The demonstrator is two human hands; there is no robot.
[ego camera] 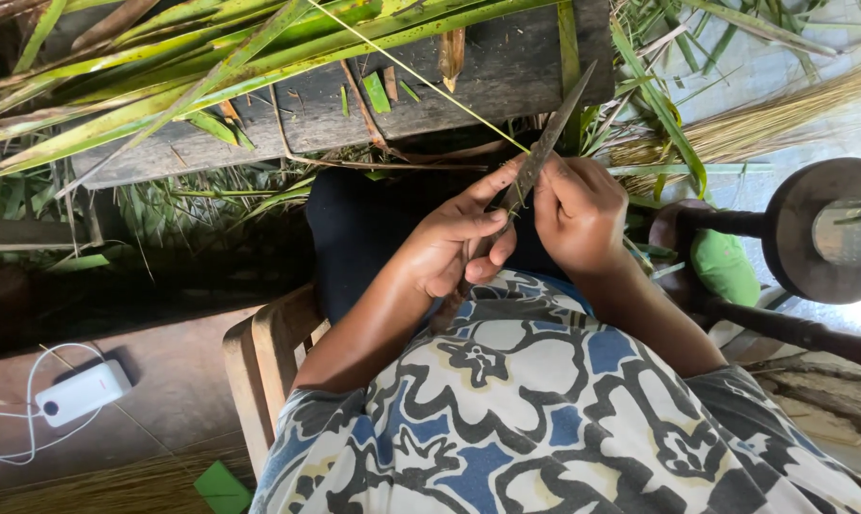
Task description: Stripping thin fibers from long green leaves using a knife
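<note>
- Landmark for all places: the long, dark, flat metal knife blade, which runs up and to the right from between my hands.
- Step in hand, as I judge it: stripping a thin yellow-green palm-leaf midrib along the blade edge. The midrib meets the blade at my hands and runs up and left from there, across the weathered grey wooden bench.
- Left hand: just below and left of the blade. Grip pressed together, thumb and forefinger pinching the midrib against the blade's lower part.
- Right hand: just right of the blade's lower part. Grip curled shut around it; the handle itself is hidden, so I cannot tell where blade ends and handle starts.
- Next move, by my judgement, calls for a steady pull with the blade held at a shallow angle; a steep angle could cut the midrib through.
- Materials: the blade is dull, pitted and tapers to a point. The midrib is stiff, wiry and smooth.
- Long glossy green palm leaflets lie heaped on the bench, up and left of the blade.
- A bundle of pale straw-coloured dry midribs lies right of the blade tip, fine and brush-like.
- A small white rectangular power bank with a white cable sits on the floor, well down and left of the blade.
</note>
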